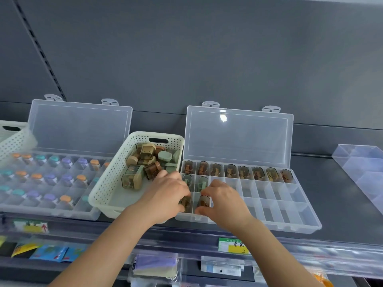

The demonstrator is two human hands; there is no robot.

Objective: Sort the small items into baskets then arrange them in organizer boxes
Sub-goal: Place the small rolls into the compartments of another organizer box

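Observation:
A cream perforated basket [107, 183] holds several small brown, tan and green cases [145, 162]. Right of it lies an open clear organizer box [290, 206] with its lid up. Its back row is filled with brown cases [231, 169], and two green ones [202, 183] sit in the middle row. My left hand [167, 195] grips a brown case [185, 201] in the front-left compartment. My right hand [224, 200] pinches another brown case [204, 200] in the compartment beside it.
At the left stands a second open organizer [47, 183] filled with small items capped in orange, teal and purple. A second cream basket [14, 139] leans at the far left. A clear divider tray [364, 168] stands at the right. Packets hang below the shelf edge [207, 237].

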